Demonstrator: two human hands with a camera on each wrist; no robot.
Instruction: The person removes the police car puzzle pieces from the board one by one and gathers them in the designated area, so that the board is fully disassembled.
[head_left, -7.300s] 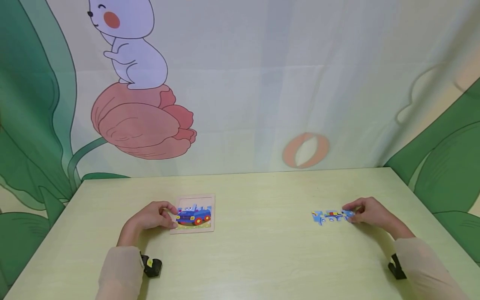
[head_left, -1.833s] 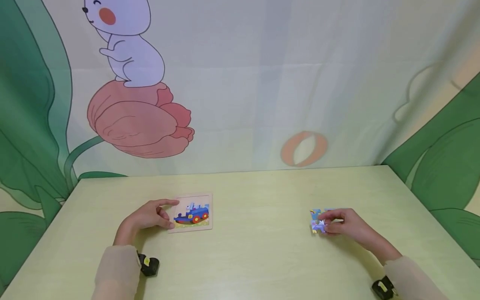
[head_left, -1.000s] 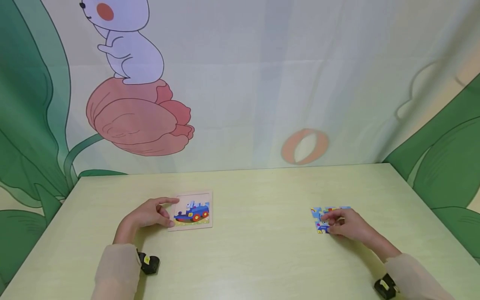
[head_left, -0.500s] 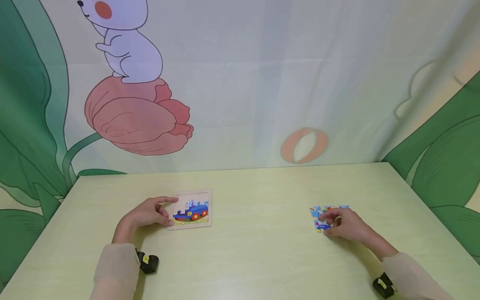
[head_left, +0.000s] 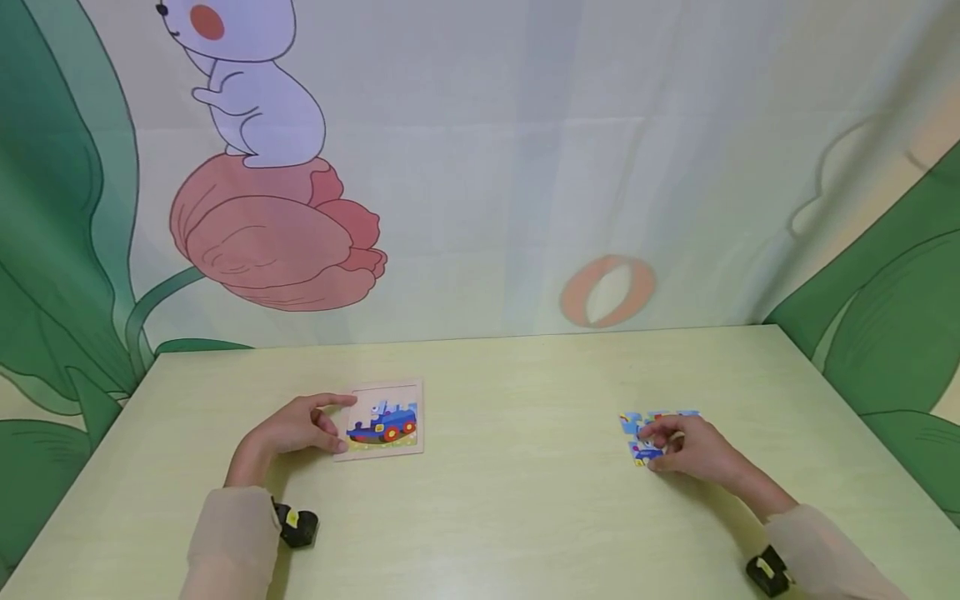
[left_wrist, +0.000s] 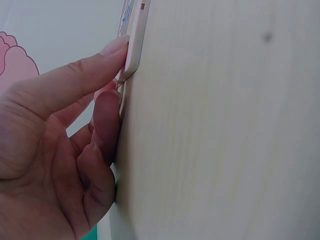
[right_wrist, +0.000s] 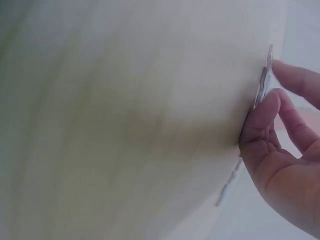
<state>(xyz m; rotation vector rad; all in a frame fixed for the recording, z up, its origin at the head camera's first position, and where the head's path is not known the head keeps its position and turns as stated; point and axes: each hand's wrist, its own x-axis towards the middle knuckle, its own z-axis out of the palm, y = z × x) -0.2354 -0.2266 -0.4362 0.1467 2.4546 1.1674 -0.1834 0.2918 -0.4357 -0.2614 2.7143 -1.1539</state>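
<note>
My left hand [head_left: 296, 429] holds the left side of a wooden puzzle tray [head_left: 421, 417], its thumb on the near left corner and index finger at the far left corner. In the left wrist view the thumb presses on the tray's rim [left_wrist: 137, 47]. Blue vehicle pieces [head_left: 390, 425] fill the tray's lower part; bare wood shows above. On the right, my right hand [head_left: 697, 450] pinches a blue puzzle piece [head_left: 645, 455] between thumb and fingers, partly hidden by them. It lies against other joined pieces [head_left: 628, 423]. In the right wrist view, a thin piece [right_wrist: 262, 82] appears edge-on.
Both hands work on a pale wooden table [head_left: 495, 500], far apart from each other. A printed curtain [head_left: 465, 167] hangs along its far edge. Black wrist cameras [head_left: 298, 527] sit below the sleeves.
The vehicle's front piece has left the tray since the oldest frame, and a matching piece is among those at the right. My right hand moved left and nearer. Little differs over the last half second.
</note>
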